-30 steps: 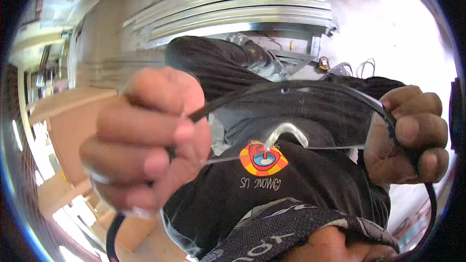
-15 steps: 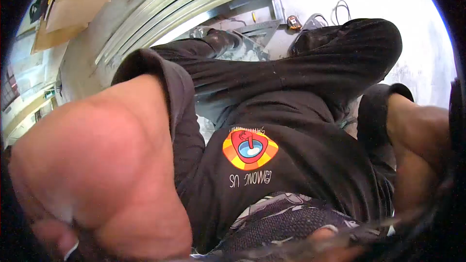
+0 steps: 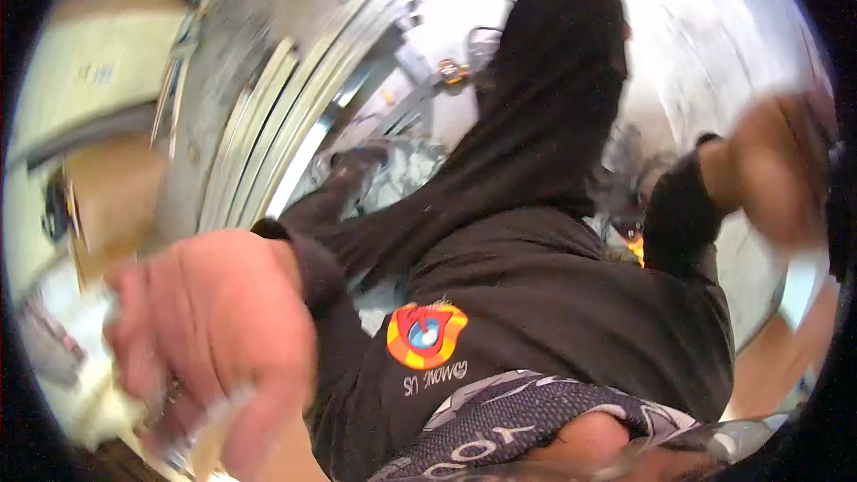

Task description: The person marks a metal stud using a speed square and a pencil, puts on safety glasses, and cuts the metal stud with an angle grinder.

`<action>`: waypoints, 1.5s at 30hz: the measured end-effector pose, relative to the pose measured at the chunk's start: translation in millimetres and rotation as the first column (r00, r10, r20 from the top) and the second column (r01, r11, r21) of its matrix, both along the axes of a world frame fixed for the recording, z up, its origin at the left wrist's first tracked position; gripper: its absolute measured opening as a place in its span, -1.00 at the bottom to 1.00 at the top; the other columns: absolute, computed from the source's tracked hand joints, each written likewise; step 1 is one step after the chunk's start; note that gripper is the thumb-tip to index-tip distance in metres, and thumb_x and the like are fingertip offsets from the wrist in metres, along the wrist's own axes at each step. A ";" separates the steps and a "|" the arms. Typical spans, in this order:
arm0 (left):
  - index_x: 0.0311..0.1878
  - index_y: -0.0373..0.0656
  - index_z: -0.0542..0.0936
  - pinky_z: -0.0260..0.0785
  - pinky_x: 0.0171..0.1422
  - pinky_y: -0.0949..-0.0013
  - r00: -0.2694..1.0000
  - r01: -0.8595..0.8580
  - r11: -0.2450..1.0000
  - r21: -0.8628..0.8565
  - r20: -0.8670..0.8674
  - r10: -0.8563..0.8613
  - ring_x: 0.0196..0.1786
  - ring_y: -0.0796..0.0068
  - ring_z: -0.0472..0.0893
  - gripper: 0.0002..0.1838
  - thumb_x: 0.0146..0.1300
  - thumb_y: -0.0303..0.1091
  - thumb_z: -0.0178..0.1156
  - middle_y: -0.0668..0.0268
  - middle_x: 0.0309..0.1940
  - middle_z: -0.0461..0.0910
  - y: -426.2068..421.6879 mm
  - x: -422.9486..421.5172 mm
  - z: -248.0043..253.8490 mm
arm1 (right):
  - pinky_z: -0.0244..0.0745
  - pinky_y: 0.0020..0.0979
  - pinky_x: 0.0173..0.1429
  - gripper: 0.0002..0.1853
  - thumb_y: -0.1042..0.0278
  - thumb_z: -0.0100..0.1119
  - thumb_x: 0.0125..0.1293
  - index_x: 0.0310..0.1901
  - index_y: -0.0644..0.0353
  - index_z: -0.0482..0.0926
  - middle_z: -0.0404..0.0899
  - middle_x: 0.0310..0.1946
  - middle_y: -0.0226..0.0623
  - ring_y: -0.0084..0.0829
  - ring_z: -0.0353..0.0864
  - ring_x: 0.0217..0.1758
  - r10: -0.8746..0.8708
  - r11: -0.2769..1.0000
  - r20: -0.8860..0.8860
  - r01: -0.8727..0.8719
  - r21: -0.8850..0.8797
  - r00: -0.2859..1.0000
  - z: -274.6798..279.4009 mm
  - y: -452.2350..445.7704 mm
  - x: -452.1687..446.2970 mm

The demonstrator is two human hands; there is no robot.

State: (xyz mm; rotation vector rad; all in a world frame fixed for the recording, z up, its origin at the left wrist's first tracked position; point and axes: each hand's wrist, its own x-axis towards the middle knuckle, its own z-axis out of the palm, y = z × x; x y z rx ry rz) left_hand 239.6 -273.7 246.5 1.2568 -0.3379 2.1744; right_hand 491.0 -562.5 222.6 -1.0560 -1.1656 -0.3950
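My left hand [image 3: 219,321] is at the lower left, palm side showing, its fingers bent but apart; a pale glossy streak by the fingertips is too blurred to make out. At the right edge, motion smears my right hand [image 3: 777,174], and its fingers are hidden. Clear glasses [image 3: 745,437] sit at the bottom edge by the face, apart from both hands. A patterned neck cloth [image 3: 500,424] lies below the printed black shirt [image 3: 553,303].
Long metal profiles [image 3: 299,107] lie on the floor at upper left. Near their end is an orange and black tape measure [image 3: 453,71]. Cardboard [image 3: 116,201] is at the left. My bent leg in black trousers [image 3: 553,80] extends toward the top.
Both hands have come away from the glasses they held earlier, which now show by the face. The view has turned, and the metal profiles appear more upright in it.
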 end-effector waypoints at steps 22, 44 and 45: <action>0.24 -0.03 0.51 0.42 0.20 -0.07 -0.745 -0.397 0.862 0.314 -0.659 -0.103 0.23 0.01 0.52 -0.33 0.09 0.02 0.46 0.06 0.15 0.52 126.1 4.7 -446.9 | 0.58 -0.33 -0.11 -0.63 0.16 0.30 0.31 -0.14 0.39 0.68 0.73 -0.28 -0.18 -0.37 0.71 -0.23 -0.817 0.191 -0.301 -0.262 -0.946 0.492 -417.9 -83.2 -11.8; -0.13 -0.04 0.64 0.40 0.12 0.04 -0.580 -0.351 0.906 0.235 -0.814 -0.014 0.10 0.24 0.56 -0.55 -0.12 -0.11 0.47 0.29 -0.09 0.58 127.1 -28.0 -520.6 | 0.57 -0.29 0.01 -0.57 0.15 0.30 0.32 0.01 0.39 0.60 0.70 -0.17 -0.16 -0.34 0.68 -0.13 -0.431 0.157 -0.593 -0.591 -0.792 0.680 -435.0 157.9 92.8; -0.14 -0.05 0.65 0.43 0.09 0.03 -0.592 -0.348 0.906 0.241 -0.806 -0.013 0.09 0.22 0.58 -0.55 -0.14 -0.11 0.47 0.27 -0.11 0.60 127.3 -29.6 -518.8 | 0.57 -0.28 0.02 -0.57 0.15 0.30 0.32 0.02 0.39 0.59 0.70 -0.17 -0.16 -0.34 0.68 -0.12 -0.441 0.202 -0.586 -0.561 -0.803 0.680 -422.8 164.6 125.6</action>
